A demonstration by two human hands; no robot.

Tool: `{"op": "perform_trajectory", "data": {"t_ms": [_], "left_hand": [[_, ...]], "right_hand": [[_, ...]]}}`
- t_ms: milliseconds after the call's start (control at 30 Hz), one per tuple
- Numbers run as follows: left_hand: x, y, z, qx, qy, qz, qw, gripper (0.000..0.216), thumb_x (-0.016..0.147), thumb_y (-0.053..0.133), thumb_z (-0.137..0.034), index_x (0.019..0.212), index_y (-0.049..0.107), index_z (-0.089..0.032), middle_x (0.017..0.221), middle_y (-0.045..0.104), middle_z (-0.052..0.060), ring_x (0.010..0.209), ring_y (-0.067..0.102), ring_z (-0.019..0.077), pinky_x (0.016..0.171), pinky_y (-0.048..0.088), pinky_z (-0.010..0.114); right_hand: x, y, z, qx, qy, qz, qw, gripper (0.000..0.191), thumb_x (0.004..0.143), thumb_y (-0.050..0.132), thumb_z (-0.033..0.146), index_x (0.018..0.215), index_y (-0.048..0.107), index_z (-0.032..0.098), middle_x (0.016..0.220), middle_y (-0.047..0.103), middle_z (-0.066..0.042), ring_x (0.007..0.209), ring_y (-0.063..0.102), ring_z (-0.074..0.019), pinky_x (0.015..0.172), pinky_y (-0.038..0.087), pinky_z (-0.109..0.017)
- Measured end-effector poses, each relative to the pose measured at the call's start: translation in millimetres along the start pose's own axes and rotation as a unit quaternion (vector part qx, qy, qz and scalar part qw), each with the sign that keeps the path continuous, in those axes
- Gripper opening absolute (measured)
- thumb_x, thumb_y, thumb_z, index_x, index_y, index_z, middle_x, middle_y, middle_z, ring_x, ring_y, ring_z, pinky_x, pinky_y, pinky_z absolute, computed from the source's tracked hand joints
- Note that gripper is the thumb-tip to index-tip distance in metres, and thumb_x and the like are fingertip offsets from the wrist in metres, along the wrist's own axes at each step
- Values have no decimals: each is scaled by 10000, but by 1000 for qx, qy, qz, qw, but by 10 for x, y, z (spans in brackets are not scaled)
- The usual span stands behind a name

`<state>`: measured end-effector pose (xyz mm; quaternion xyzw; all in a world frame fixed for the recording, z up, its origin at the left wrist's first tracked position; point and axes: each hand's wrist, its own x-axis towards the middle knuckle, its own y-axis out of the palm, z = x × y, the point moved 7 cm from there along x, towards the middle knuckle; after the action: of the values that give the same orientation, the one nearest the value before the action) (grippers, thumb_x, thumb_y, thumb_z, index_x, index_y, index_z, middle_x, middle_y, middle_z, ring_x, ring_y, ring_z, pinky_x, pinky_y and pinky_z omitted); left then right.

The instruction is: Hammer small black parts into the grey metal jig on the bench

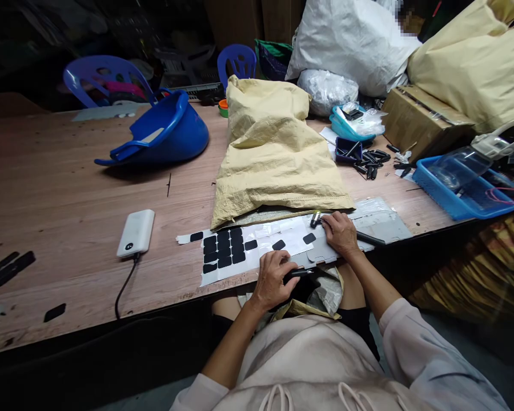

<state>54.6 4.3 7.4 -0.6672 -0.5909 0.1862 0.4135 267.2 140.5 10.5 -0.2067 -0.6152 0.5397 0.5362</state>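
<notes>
My left hand (pixel 273 279) is at the table's front edge, fingers curled, with a slim black pen-like tube (pixel 298 273) between thumb and fingers. My right hand (pixel 341 233) lies on the grey board (pixel 381 220), its fingertips closed at a small shiny cylinder (pixel 315 218) with a yellowish end. From beneath that hand a black rod (pixel 370 238) sticks out to the right; whether it joins the cylinder is hidden. Left of the hands, a white backing sheet (pixel 257 264) carries rows of black rounded stickers (pixel 224 251). A few single stickers (pixel 278 245) lie nearer my fingers.
Behind the board lies a large yellow sack (pixel 274 154). At left are a white power bank (pixel 136 233) with a cable, a tipped blue basin (pixel 171 131) and more black pieces (pixel 8 268). A blue basket (pixel 449 191) and loose black tubes (pixel 372 162) are at right.
</notes>
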Motion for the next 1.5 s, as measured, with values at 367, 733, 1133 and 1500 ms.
{"op": "perform_trajectory", "data": {"t_ms": [367,733,1133,1500], "left_hand": [[339,-126,208,0,-26,-47,999,56,869,767,-300,833,772,-258,1044,722,66,1012,625,266,935,503,454],[1187,-509,962,147,-270,-120,944,375,913,653,-289,1258,765,-198,1171,702,147,1188,595,361,1029,490,473],[1331,-633,1075,161,-296,-98,936,132,896,754,-329,968,752,-219,1176,668,133,1231,562,366,1040,452,486],[572,-223,284,52,-17,-13,998,121,930,770,-342,979,738,-236,953,737,46,959,610,256,852,451,385]], "right_hand": [[-4,-9,24,-15,-2,-2,1000,211,1019,551,282,1108,734,229,978,659,-85,929,519,-252,799,372,-366],[7,0,19,-14,6,15,1000,226,1018,532,280,1118,729,227,982,647,-91,936,503,-255,811,360,-365],[7,13,6,-8,7,17,1000,227,1014,533,281,1127,725,233,986,646,-90,946,510,-258,814,365,-369],[6,18,-7,-3,13,20,1000,235,1020,526,287,1138,722,233,1014,656,-95,953,517,-261,818,375,-372]]}}
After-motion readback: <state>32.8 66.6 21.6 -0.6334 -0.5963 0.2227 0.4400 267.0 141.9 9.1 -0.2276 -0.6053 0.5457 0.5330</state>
